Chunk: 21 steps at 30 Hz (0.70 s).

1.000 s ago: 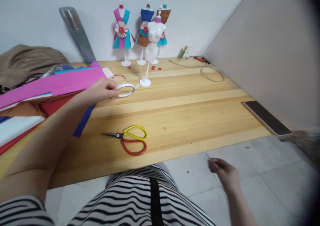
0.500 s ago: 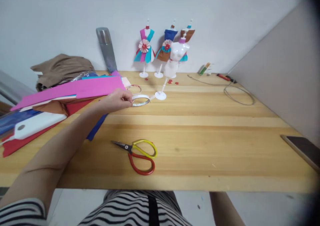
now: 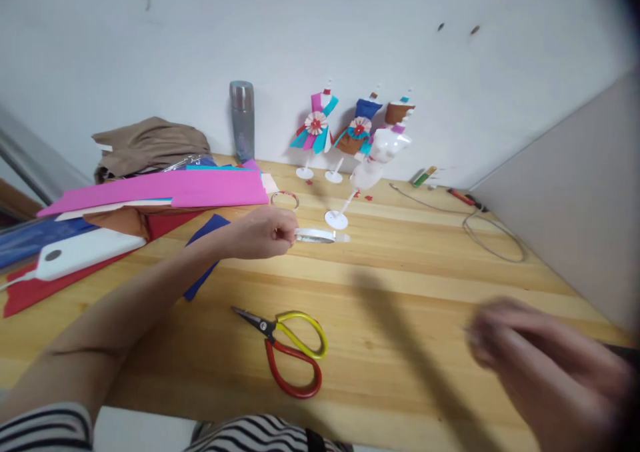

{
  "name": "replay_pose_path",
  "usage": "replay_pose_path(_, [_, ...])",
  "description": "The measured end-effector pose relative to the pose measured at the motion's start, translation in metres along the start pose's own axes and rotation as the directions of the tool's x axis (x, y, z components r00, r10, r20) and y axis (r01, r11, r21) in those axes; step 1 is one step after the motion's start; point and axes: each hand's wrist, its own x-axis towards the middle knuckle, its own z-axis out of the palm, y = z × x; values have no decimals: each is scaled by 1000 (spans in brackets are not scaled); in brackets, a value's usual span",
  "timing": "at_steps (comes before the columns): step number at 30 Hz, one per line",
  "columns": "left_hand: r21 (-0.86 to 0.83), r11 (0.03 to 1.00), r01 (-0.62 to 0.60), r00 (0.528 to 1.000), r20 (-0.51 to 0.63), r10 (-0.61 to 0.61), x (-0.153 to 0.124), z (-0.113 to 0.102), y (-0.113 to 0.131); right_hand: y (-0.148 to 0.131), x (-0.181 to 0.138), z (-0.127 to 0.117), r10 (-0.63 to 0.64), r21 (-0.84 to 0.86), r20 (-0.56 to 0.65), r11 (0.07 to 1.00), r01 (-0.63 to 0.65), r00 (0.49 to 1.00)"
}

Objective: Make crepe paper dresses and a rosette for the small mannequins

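My left hand (image 3: 263,232) is closed on a roll of white tape (image 3: 315,236), seen nearly edge-on, with a short loose end sticking out to its right. My right hand (image 3: 535,355) is raised over the right side of the table, badly blurred; its fingers are too smeared to read. Scissors (image 3: 264,326) with one yellow and one red handle lie below my left hand, their tips to the left. Just beyond the tape stands a bare white mini dress form (image 3: 387,149) on a round base, leaning to the right in view.
Three dressed mini forms, one with a pink and teal dress (image 3: 316,124), stand by the wall. To the left are a grey flask (image 3: 243,129), magenta fabric (image 3: 215,189), a brown cloth (image 3: 155,142) and a white glue gun (image 3: 90,252). A cable (image 3: 493,244) lies at right.
My right hand has come up from below the table edge into view. My left hand has turned the tape roll edge-on and holds it further right and lower in view. The camera has shifted.
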Motion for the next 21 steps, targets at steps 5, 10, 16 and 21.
replay_pose_path(5, [-28, 999, -40, 998, -46, 38, -5, -6, 3, 1, 78, 81, 96, 533, 391, 788, -310, 915])
replay_pose_path(10, [-118, 991, -65, 994, -95, 54, -6, -18, -3, 6, 116, 127, 180, 603, 465, 653, -459, 867])
replay_pose_path(16, [-155, 982, 104, 989, -84, -118, -9, -33, -8, 16, 123, 135, 169, 573, 494, 675, -465, 853])
replay_pose_path(21, [-150, 975, 163, 985, -35, -170, -7, -32, -10, 24, 112, 105, 334, 465, 387, 734, -495, 859])
